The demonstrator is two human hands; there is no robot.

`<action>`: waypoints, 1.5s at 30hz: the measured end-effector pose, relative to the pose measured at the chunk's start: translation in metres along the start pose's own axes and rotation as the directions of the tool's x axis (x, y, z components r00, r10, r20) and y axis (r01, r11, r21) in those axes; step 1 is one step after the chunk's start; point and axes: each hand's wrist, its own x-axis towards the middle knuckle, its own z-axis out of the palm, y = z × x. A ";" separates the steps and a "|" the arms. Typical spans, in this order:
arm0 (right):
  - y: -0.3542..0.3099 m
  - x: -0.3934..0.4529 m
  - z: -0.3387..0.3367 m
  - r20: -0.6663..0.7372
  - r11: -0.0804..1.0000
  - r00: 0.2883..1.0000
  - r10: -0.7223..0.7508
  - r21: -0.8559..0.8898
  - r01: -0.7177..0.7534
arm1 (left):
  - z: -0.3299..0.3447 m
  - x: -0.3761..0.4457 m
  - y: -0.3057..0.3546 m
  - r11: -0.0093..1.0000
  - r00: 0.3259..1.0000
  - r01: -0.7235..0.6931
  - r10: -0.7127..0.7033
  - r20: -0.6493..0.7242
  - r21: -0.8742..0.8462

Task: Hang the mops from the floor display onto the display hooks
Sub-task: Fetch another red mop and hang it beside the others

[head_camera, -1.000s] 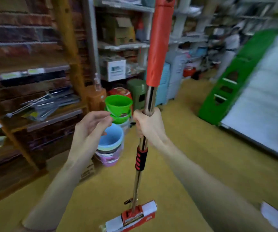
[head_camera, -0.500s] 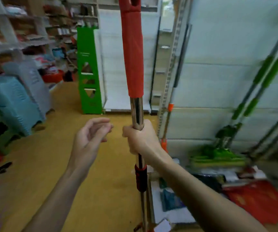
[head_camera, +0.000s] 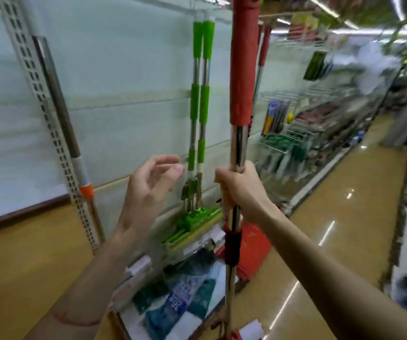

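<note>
My right hand (head_camera: 240,190) grips the chrome shaft of a red-handled mop (head_camera: 243,69), which stands upright in the middle of the view; its head is at the bottom edge. My left hand (head_camera: 149,187) hovers open just left of the shaft, fingers curled, touching nothing. Two green-handled mops (head_camera: 201,99) hang from the top of the white display panel (head_camera: 114,69) behind, their green heads low near the floor. Another red-handled mop (head_camera: 262,52) hangs right of the held one, partly hidden by it.
A slotted metal upright (head_camera: 50,123) with a leaning steel pole and orange collar (head_camera: 86,190) stands at left. Packaged goods (head_camera: 180,298) and a red item lie at the panel's foot. A blurred shop aisle with wire racks (head_camera: 293,128) runs off to the right.
The view has swung right, from the shelves and buckets to the white display panel with the hanging green mops. My right hand keeps its grip on the mop; my left stays open beside it.
</note>
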 end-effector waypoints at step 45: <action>0.130 0.395 -0.412 0.066 0.995 0.998 0.024 0.091 -0.029 | 0.459 0.327 -0.127 0.999 0.997 -0.046 0.047 -0.068 0.012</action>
